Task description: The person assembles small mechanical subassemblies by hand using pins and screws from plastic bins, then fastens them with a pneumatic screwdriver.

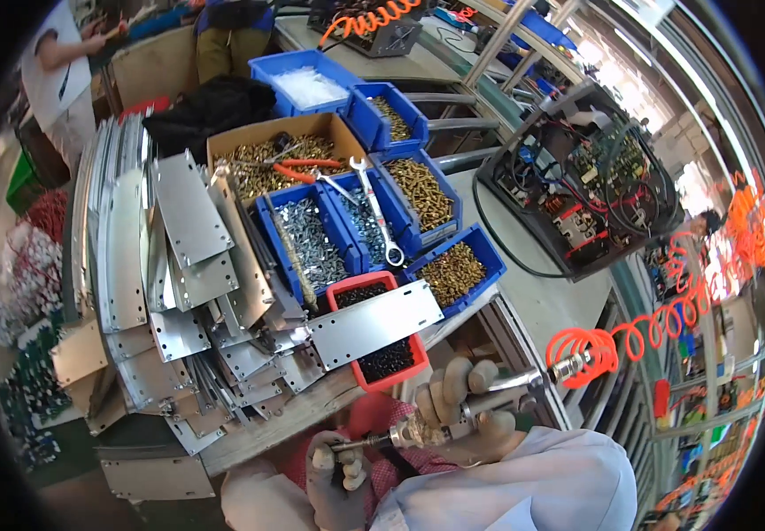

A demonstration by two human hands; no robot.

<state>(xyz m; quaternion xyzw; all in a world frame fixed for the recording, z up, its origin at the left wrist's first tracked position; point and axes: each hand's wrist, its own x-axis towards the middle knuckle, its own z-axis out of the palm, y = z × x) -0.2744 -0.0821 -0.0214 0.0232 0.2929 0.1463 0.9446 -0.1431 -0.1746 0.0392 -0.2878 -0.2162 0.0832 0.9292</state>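
Beige worktop [267,432] before you carries heaped metal plates [192,212] and, to their right, blue bins [440,237] of fasteners. Orange coiled hose [608,343] joins the silvery driver [409,433], slanting close to your body. Your gloved right hand [455,394] wraps the driver; your gloved left hand [338,465] curls at its slender bit [369,441], its grip uncertain.

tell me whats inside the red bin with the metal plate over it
Small black pieces show at both ends of the red bin. The metal plate covers its middle, so what lies there can't be seen.
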